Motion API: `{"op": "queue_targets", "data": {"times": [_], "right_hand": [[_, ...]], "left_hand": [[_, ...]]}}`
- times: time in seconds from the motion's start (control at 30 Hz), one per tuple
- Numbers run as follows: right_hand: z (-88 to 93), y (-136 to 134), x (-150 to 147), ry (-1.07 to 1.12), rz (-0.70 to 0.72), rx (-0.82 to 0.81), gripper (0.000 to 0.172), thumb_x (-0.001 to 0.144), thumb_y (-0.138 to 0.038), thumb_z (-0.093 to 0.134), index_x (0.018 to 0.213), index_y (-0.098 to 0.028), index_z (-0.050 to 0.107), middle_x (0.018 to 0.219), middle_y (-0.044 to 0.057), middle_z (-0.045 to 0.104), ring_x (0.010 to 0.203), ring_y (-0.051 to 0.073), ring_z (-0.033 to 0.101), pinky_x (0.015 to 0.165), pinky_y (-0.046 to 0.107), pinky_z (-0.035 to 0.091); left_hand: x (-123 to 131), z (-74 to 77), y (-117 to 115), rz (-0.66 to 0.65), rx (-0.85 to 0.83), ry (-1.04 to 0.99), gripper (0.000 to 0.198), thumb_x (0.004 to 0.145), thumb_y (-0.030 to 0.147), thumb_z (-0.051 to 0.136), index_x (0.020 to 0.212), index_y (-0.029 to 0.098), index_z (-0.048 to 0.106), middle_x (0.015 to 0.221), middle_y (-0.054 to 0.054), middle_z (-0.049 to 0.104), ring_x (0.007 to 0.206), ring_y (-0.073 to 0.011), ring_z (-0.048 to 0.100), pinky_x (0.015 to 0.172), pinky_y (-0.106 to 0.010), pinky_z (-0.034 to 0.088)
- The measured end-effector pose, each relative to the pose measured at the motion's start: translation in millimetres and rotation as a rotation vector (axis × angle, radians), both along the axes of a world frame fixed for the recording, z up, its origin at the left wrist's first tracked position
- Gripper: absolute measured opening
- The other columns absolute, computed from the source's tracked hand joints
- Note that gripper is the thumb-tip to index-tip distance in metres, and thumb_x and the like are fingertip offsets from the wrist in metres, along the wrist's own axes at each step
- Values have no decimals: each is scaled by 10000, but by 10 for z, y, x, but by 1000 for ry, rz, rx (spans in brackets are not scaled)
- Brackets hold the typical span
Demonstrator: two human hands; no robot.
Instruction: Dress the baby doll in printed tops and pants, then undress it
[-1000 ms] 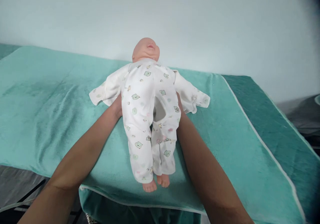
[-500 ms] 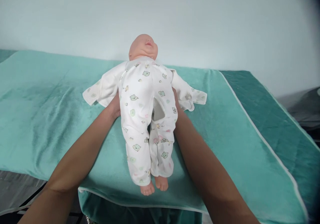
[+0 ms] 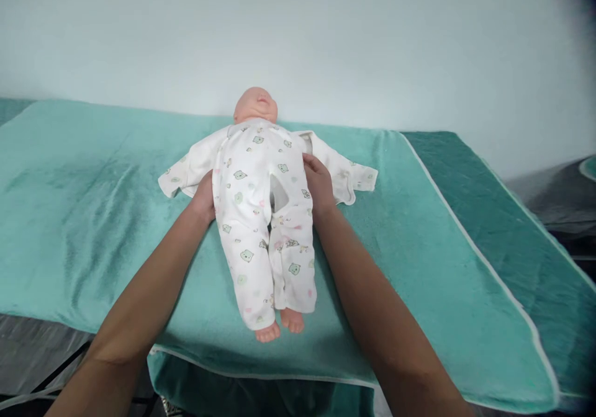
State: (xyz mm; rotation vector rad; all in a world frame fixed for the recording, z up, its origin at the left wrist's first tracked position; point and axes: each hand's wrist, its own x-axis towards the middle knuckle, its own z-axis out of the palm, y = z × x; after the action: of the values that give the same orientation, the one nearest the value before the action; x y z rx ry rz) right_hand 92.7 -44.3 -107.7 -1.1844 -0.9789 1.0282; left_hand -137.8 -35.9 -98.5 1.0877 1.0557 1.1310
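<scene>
A baby doll [image 3: 261, 187] in a white one-piece with a green animal print lies on its back, its head toward the wall. A white printed jacket is spread beneath it, with one sleeve [image 3: 195, 159] out to the left and the other sleeve [image 3: 344, 165] out to the right. Against the doll's left-hand side in view is my left hand [image 3: 205, 198], its fingers hidden behind the body. My right hand [image 3: 320, 184] holds the opposite side, fingers curled at the suit's edge. The doll's bare feet [image 3: 279, 327] stick out of the trouser legs.
A light green blanket [image 3: 116, 237] covers the bed, over a darker green cover [image 3: 493, 206] showing at the right. A white wall [image 3: 298, 32] rises behind. The blanket's front edge hangs above a grey floor [image 3: 37, 349].
The doll has come down and away from me, a little to the left, onto the spread jacket. More of my right hand now shows beside its body.
</scene>
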Motion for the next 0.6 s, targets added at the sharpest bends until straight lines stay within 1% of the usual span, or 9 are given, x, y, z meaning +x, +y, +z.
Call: {"op": "queue_targets", "data": {"times": [0.07,0.13,0.2,0.27,0.33,0.37,0.43,0.47,0.6], "right_hand": [[17,-110,17,-153,30,61,460,801,-482,700,1156,-195,642,1174,75,718,1073,225,668,1077,424,510],[32,-277,32,-380,70,128,442,849,-496,678,1177,-201,663,1241,103,696,1157,266,641,1112,465,478],[32,-476,36,-563,137,207,381,891,-493,652,1166,-233,695,1280,112,677,1245,308,596,1152,505,438],[6,-664,28,-681,207,284,338,893,-504,660,1128,-268,726,1290,106,667,1295,343,556,1195,539,391],[-43,-800,11,-782,275,325,331,884,-516,673,1101,-277,747,1266,103,674,1301,370,541,1194,570,385],[-70,-841,0,-833,300,336,332,890,-515,666,1097,-271,754,1255,109,675,1294,381,539,1177,585,397],[-118,-866,-31,-891,339,345,324,896,-493,666,1101,-261,761,1234,123,677,1284,391,536,1152,592,419],[-134,-854,-51,-897,347,343,319,892,-483,673,1107,-264,762,1224,125,677,1283,390,535,1156,589,418],[-144,-720,-162,-842,301,275,365,878,-489,651,1171,-285,728,1279,112,655,1319,374,514,1193,567,399]], "left_hand": [[-24,31,-74,6,14,-18,419,743,484,717,1006,158,734,1010,-108,784,1022,-330,730,985,-536,605],[-53,67,-178,14,90,52,415,752,423,731,1081,171,739,1084,-94,782,1093,-317,703,1044,-496,565],[-99,84,-309,33,186,235,405,789,391,712,1142,193,735,1157,-86,769,1129,-308,675,1085,-484,523],[-162,67,-454,55,293,460,353,833,362,670,1142,208,740,1198,-93,752,1140,-314,652,1103,-495,494],[-227,15,-590,15,411,627,285,850,344,655,1083,215,755,1194,-107,742,1164,-332,630,1122,-505,468],[-255,-19,-645,-20,461,671,255,850,348,661,1044,216,762,1177,-114,741,1178,-340,624,1130,-505,459],[-293,-87,-716,-78,507,694,252,832,374,696,1021,219,761,1172,-120,734,1207,-353,617,1136,-504,455],[-300,-116,-728,-78,497,682,284,822,394,713,1042,221,755,1182,-121,730,1214,-357,617,1134,-509,459],[-254,-152,-653,3,421,578,479,799,461,742,1210,220,698,1307,-122,688,1268,-364,602,1170,-542,444]]}}
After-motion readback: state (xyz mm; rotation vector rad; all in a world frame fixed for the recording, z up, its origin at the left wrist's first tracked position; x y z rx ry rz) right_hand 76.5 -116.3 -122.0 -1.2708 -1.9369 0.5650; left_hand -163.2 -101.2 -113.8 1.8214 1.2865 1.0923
